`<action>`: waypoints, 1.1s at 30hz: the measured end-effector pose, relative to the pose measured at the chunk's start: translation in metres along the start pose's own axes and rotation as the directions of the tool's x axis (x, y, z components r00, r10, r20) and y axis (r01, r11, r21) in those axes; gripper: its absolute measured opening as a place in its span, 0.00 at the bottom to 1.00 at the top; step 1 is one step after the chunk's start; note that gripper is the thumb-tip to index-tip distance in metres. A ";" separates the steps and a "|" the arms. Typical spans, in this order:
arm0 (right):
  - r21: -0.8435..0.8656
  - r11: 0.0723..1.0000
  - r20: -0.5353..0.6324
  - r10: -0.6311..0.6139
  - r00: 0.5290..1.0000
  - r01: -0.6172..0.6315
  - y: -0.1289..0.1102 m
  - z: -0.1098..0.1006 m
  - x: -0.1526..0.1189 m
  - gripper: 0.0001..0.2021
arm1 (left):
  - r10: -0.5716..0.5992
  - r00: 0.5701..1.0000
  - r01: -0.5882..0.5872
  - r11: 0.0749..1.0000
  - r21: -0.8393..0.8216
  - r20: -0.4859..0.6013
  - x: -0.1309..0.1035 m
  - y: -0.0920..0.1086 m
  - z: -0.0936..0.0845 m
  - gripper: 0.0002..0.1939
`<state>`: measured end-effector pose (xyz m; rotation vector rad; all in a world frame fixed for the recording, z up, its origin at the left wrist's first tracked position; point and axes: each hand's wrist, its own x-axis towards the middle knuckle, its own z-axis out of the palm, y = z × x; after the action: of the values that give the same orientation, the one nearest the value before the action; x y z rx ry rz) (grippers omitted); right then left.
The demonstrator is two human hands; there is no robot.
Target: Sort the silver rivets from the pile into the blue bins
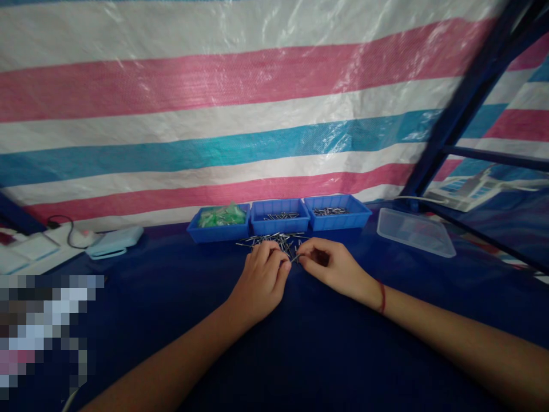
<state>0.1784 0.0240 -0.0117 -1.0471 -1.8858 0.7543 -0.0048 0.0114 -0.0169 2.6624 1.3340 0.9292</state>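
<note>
A loose pile of thin metal pins (pixel 274 238) lies on the dark blue table in front of three blue bins. My left hand (pixel 265 273) rests at the near edge of the pile, fingers curled and thumb close to the forefinger. Whatever those fingers hold is hidden. My right hand (pixel 332 263), with a red cord at the wrist, is just right of the pile. Its thumb and forefinger pinch at a thin metal pin, small and partly blurred. The two hands are close together but apart.
Behind the pile stand a left bin (pixel 218 233) with a green plastic bag, a middle bin (pixel 281 228) and a right bin (pixel 338 222), both with metal pins. A clear plastic lid (pixel 415 233) lies right. Light blue case (pixel 115 242) and power strip (pixel 38 252) sit left.
</note>
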 end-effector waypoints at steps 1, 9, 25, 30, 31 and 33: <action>0.025 1.000 0.000 0.003 1.000 -0.003 0.000 0.001 -0.001 0.04 | 0.008 1.000 -0.008 1.000 -0.007 0.004 0.000 0.000 0.000 0.09; 0.058 0.998 0.008 -0.022 1.000 0.021 -0.007 0.001 -0.003 0.07 | 0.034 0.998 -0.031 0.999 -0.041 0.054 -0.001 0.002 -0.002 0.10; -0.049 0.984 -0.042 -0.174 0.984 0.172 -0.012 0.001 -0.006 0.04 | 0.021 1.000 -0.021 0.998 -0.067 -0.005 0.000 0.002 -0.003 0.07; -0.066 0.982 -0.054 -0.178 0.982 0.175 -0.009 0.000 -0.005 0.04 | -0.003 0.998 -0.004 0.995 -0.100 -0.065 0.001 0.004 -0.006 0.05; -0.070 0.982 -0.057 -0.178 0.982 0.173 -0.008 0.000 -0.005 0.04 | -0.001 0.997 -0.006 0.995 -0.100 -0.077 0.001 0.005 -0.007 0.05; -0.080 0.982 -0.061 -0.178 0.982 0.173 -0.009 -0.001 -0.004 0.05 | 0.008 0.995 -0.018 0.995 -0.100 -0.096 0.001 0.006 -0.008 0.04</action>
<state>0.1769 0.0160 -0.0059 -0.9257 -1.9308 0.5438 -0.0038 0.0061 -0.0084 2.5848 1.2520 1.1077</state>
